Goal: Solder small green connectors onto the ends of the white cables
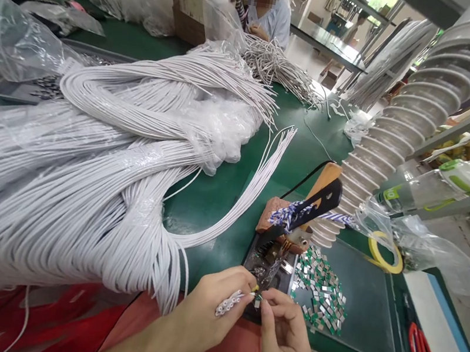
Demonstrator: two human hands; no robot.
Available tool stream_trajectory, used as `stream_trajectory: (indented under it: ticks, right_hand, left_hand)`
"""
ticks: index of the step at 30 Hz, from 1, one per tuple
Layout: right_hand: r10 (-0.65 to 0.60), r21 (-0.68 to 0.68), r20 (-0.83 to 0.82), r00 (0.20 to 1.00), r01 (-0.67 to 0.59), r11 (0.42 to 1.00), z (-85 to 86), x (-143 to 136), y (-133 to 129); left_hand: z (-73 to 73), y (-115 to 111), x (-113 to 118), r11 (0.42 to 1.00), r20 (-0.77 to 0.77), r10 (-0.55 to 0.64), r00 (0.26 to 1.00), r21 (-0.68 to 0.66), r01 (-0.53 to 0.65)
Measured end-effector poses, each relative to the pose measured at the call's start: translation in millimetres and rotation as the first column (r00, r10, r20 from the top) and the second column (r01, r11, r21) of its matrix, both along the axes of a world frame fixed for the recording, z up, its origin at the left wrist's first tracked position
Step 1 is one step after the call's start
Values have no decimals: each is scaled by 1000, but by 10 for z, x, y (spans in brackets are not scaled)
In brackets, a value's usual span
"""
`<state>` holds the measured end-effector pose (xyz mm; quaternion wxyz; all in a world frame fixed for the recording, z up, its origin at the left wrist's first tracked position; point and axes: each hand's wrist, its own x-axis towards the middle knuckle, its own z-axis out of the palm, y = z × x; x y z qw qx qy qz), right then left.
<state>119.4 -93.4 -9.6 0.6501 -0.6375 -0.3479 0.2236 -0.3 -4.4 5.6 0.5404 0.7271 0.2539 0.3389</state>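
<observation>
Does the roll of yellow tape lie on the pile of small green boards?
No, the yellow tape roll lies apart from the pile of small green boards.

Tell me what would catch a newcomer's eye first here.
Probably the great mass of white cables, sprawling over the left side of the green table. Next, the ribbed duct slanting down from the upper right, ending above a scatter of small green-and-silver parts. Red-handled scissors stand out at the lower right.
</observation>
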Motion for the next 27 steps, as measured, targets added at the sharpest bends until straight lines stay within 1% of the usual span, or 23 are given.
stream_trajectory:
  ticks: [2, 5, 11, 14, 17, 20, 24, 26, 27]
  right_hand:
    - [29, 20, 44, 999, -29, 999, 3, 19, 6]
    - [28, 30, 66, 997, -30, 999, -3, 29, 16]
    - [-18, 26, 25, 1000, 17, 1000, -29, -6, 40]
    - [-8, 24, 40, 999, 7, 1000, -24, -10, 40]
    - [-9, 14, 29, 1000, 8, 1000, -26, -17, 28]
    - [-34, -22, -10, 999, 34, 999, -57, -9, 11]
    - [40, -26, 73, 997, -38, 999, -100, 38, -1]
    - [30, -41, 83, 996, -27, 999, -98, 53, -3]
    - [14, -74, 66, 998, -9, 997, -93, 56, -4]
  left_hand:
    - [5, -7, -2, 1000, 12, 2, 1000, 5, -2]
    - [7, -19, 2, 1000, 25, 21, 999, 0, -21]
    - [6, -13, 7, 999, -9, 39, 999, -24, -40]
    - [11, -1, 10, 1000, 13, 25, 1000, -10, -24]
    - [6, -1, 10, 999, 9, 18, 1000, -26, -18]
    - [-22, -8, 8, 998, -7, 34, 999, -58, -35]
    - [-93, -10, 8, 994, -21, 57, 998, -94, -59]
    - [-132, -11, 6, 991, -29, 58, 998, -120, -62]
    - [-148, -12, 5, 989, -33, 57, 998, -133, -61]
